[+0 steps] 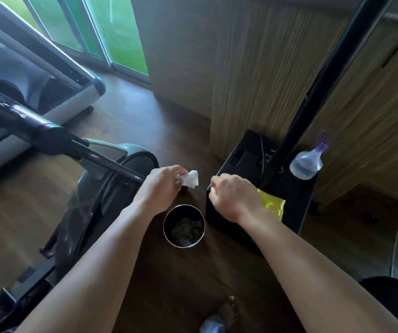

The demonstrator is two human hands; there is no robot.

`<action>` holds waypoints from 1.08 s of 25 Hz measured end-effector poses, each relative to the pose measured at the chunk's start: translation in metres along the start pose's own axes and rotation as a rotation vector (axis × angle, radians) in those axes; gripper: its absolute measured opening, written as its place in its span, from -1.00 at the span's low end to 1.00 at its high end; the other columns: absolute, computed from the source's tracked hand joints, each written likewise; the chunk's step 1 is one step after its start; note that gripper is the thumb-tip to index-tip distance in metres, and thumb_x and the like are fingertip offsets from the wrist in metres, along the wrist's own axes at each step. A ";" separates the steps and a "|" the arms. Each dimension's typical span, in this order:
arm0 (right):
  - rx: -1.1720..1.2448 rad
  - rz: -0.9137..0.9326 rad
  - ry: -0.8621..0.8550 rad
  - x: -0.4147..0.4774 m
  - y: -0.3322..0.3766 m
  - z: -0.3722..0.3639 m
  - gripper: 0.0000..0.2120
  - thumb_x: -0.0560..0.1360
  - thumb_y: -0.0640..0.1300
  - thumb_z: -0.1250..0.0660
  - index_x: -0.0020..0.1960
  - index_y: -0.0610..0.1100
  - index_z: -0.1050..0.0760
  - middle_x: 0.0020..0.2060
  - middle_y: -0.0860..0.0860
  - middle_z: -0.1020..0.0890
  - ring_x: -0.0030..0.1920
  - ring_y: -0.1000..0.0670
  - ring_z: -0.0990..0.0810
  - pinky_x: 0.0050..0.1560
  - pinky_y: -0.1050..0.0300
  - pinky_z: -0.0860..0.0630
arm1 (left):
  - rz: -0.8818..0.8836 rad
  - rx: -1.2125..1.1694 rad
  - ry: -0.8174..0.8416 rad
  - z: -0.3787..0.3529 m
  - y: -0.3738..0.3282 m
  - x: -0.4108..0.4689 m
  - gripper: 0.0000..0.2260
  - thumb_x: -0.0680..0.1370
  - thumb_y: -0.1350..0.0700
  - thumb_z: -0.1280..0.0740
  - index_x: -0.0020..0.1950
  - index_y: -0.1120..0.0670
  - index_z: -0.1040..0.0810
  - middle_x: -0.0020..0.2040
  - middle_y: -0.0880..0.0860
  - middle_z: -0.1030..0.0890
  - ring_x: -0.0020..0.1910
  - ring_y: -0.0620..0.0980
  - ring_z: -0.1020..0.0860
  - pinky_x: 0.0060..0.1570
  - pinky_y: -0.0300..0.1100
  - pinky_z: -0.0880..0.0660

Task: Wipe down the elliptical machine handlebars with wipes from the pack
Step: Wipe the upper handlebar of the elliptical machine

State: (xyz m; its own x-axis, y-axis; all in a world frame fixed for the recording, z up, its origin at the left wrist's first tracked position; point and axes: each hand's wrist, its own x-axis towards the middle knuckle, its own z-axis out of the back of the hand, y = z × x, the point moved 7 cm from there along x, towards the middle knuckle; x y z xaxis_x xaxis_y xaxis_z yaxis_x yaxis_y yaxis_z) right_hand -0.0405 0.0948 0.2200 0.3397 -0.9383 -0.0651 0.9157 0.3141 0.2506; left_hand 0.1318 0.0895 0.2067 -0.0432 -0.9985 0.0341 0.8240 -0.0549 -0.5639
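Handlebars [49, 138] of the elliptical machine [92, 195] are lying at our left, the dark bar running on a long diagonal from upper left down toward the centre, its lower end stopping just beside our left hand [163, 186].

Wipe [191, 179]: white, crumpled, we are pinching it in the closed fingers of the left hand, above the floor [130, 111].

Pack [273, 204]: yellow, sitting on a black box [248, 152]; our right hand [235, 195] is pressing down on it with fingers curled shut, and we cannot tell whether they are gripping it. Its long axis is running toward the lower right.

Surroundings: a round bin [184, 225] with dark contents is standing on the floor between our forearms. A black pole [327, 75] is rising from the box, just behind the pack. A clear spray bottle [307, 164] with a purple nozzle is standing at the box's far right corner, near a wood-grain panel [265, 68]. A bare foot [228, 311] is showing below.
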 end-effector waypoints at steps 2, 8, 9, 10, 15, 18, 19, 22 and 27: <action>0.013 0.020 -0.014 -0.017 0.025 0.009 -0.79 0.61 -0.03 -0.16 0.06 -0.09 -0.52 0.01 -0.06 -0.60 0.07 -0.16 -0.57 0.03 -0.03 -0.49 | -0.025 0.011 -0.044 0.026 0.002 -0.028 -0.78 0.56 0.22 -0.36 0.16 -0.01 -0.64 -0.06 0.00 -0.70 -0.06 0.04 -0.65 -0.09 -0.22 -0.47; 0.126 0.064 -0.151 -0.060 0.092 0.069 -0.80 0.59 -0.03 -0.20 0.04 -0.07 -0.57 -0.02 -0.03 -0.63 0.02 -0.13 -0.59 -0.03 0.04 -0.49 | -0.013 0.052 -0.239 0.129 0.005 -0.116 -0.77 0.53 0.26 -0.38 0.13 0.03 -0.68 -0.02 0.02 -0.74 -0.02 0.04 -0.69 0.01 -0.15 -0.55; 0.160 0.064 -0.181 -0.065 0.102 0.080 -0.81 0.59 -0.03 -0.21 0.02 -0.07 -0.57 -0.04 -0.02 -0.63 -0.01 -0.13 -0.59 -0.05 0.04 -0.50 | -0.019 0.067 -0.277 0.146 0.003 -0.127 -0.78 0.53 0.26 -0.38 0.12 0.04 -0.68 -0.01 0.02 -0.74 -0.01 0.05 -0.69 0.00 -0.16 -0.53; 0.199 0.072 -0.217 -0.071 0.115 0.093 -0.81 0.58 -0.03 -0.22 0.00 -0.08 -0.57 -0.06 -0.02 -0.64 -0.03 -0.13 -0.60 -0.06 0.04 -0.52 | -0.020 0.076 -0.318 0.165 0.002 -0.139 -0.79 0.54 0.25 -0.39 0.12 0.05 -0.68 0.00 0.02 -0.74 0.00 0.05 -0.69 0.01 -0.16 -0.52; 0.317 0.195 -0.327 -0.092 0.189 0.139 -0.83 0.58 -0.03 -0.25 -0.06 -0.06 -0.59 -0.12 0.00 -0.65 -0.13 -0.08 -0.61 -0.12 0.07 -0.52 | 0.030 0.022 -0.487 0.246 -0.005 -0.188 -0.83 0.57 0.20 -0.39 0.12 0.01 -0.68 -0.07 -0.01 -0.73 -0.09 0.01 -0.68 -0.05 -0.10 -0.56; 0.350 0.292 -0.381 -0.100 0.233 0.162 -0.82 0.58 -0.02 -0.24 -0.03 -0.04 -0.59 -0.11 0.02 -0.65 -0.13 -0.06 -0.62 -0.11 0.07 -0.53 | 0.043 0.044 -0.604 0.290 -0.015 -0.217 -0.82 0.59 0.17 -0.38 0.16 0.00 -0.68 -0.05 -0.05 -0.72 -0.14 -0.10 -0.62 -0.17 -0.23 -0.42; 0.370 0.318 -0.395 -0.103 0.245 0.168 -0.81 0.59 -0.01 -0.23 -0.02 -0.03 -0.59 -0.10 0.03 -0.65 -0.13 -0.06 -0.62 -0.09 0.05 -0.56 | 0.050 0.046 -0.641 0.303 -0.018 -0.227 -0.81 0.59 0.16 -0.37 0.18 0.00 -0.67 -0.05 -0.06 -0.71 -0.17 -0.12 -0.60 -0.23 -0.30 -0.38; 0.460 0.412 -0.447 -0.109 0.281 0.193 -0.82 0.58 -0.02 -0.23 0.02 0.00 -0.60 -0.04 0.08 -0.65 -0.10 -0.04 -0.63 -0.04 0.00 -0.59 | 0.051 0.027 -0.751 0.342 -0.027 -0.253 -0.77 0.60 0.16 -0.38 0.24 0.00 -0.65 -0.07 -0.07 -0.71 -0.26 -0.23 -0.58 -0.32 -0.44 -0.38; 0.655 0.594 -0.575 -0.116 0.333 0.248 -0.88 0.57 -0.13 -0.31 0.03 -0.01 -0.62 0.03 0.06 -0.65 -0.01 -0.01 -0.65 0.01 0.01 -0.61 | 0.040 0.009 -0.966 0.399 -0.052 -0.298 -0.75 0.59 0.20 -0.40 0.27 0.07 -0.63 0.01 -0.09 -0.65 -0.17 -0.47 -0.55 -0.19 -0.63 -0.36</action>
State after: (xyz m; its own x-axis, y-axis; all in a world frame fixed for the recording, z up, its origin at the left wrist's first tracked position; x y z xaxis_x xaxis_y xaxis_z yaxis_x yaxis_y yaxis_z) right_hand 0.1715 0.2721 0.5510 0.3851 -0.6407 0.6642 0.2824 0.7670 0.5761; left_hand 0.3274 0.3910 0.5551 0.4651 -0.5656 0.6810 0.8190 -0.0170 -0.5735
